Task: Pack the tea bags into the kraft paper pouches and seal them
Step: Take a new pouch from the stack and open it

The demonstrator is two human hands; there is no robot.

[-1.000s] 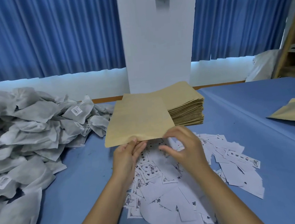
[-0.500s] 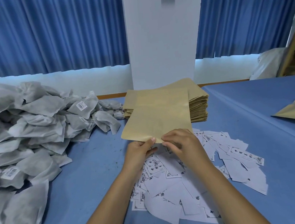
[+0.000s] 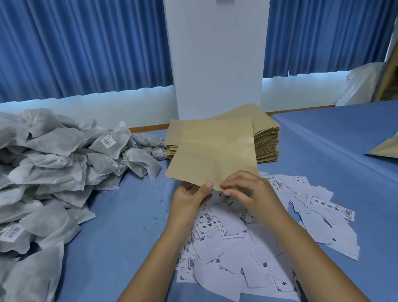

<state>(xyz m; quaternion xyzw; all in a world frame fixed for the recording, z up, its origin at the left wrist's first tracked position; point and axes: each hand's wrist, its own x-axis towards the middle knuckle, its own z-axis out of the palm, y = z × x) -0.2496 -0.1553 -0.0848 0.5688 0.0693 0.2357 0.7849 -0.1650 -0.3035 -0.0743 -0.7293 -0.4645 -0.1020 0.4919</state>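
Kraft pouch [image 3: 212,157] near edge pinched by left grip [image 3: 189,201] & right grip [image 3: 251,194]; slips [image 3: 234,250] txt illegible.

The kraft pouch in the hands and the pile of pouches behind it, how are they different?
The held pouch is a single one; the pile holds many. The held pouch is up in the air and tilted, pinched at its near edge by the left hand and right hand; the pile lies flat on the table, untouched. Both are plain brown kraft paper.
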